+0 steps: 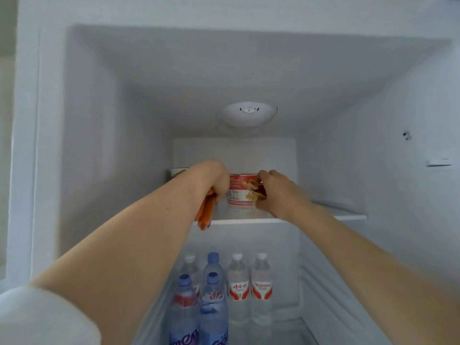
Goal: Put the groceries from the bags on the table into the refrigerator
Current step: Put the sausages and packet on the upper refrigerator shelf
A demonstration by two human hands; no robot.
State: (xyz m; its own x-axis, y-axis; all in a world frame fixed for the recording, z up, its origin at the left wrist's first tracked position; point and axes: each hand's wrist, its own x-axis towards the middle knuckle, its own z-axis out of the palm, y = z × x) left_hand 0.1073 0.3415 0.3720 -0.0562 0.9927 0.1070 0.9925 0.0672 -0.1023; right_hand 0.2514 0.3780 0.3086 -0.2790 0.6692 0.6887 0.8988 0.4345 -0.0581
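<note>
I'm looking straight into the open refrigerator (pixel 373 120), both bare arms reaching in to the upper shelf (pixel 323 216). My left hand (pixel 214 180) is curled round a bunch of orange stick-shaped packets (pixel 205 212), which hang down past the shelf's front edge near its left end; the hand's knuckles sit just beside, perhaps touching, a red and white cup (pixel 240 191). That cup stands upright on the shelf, about midway along it and a little back from the front edge. My right hand (pixel 278 192) is on the cup's right side, its fingers pinching small orange and yellow wrapped packets (pixel 255 189) against or just in front of the cup wall; I cannot tell whether they touch it. Behind my left wrist, at the shelf's left end, the rim of another container (pixel 178 172) peeks out, too hidden to name. On the level below, water bottles stand upright in rows: two clear ones with white caps and red labels (pixel 250 290) toward the right, and blue-capped bottles with blue and red labels (pixel 199 302) toward the left front, with more behind them. A round white dial housing (pixel 249 114) is on the back wall above.
</note>
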